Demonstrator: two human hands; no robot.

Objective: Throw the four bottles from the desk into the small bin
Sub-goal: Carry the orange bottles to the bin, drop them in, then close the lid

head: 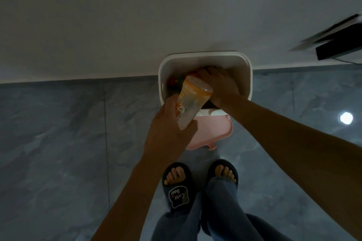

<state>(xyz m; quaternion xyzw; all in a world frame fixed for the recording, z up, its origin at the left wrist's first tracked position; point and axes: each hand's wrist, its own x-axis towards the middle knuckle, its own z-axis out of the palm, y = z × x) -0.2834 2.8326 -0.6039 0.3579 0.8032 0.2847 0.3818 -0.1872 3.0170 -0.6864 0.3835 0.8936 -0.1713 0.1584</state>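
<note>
A small white bin [203, 58] stands on the floor against the wall, with its pink lid [213, 129] hanging open toward me. My left hand [168, 129] grips an orange-labelled clear bottle [193, 100], tilted over the bin's near rim with its base pointing into the bin. My right hand [219, 86] reaches down inside the bin, fingers curled over something dark that I cannot make out. A dark bottle with a red cap [173, 83] lies inside at the left.
Grey marble-look floor tiles spread around the bin. My feet in black slippers [179, 186] stand just in front of it. A dark object [338, 43] juts out at the upper right. A light reflection [346, 118] shines on the floor at right.
</note>
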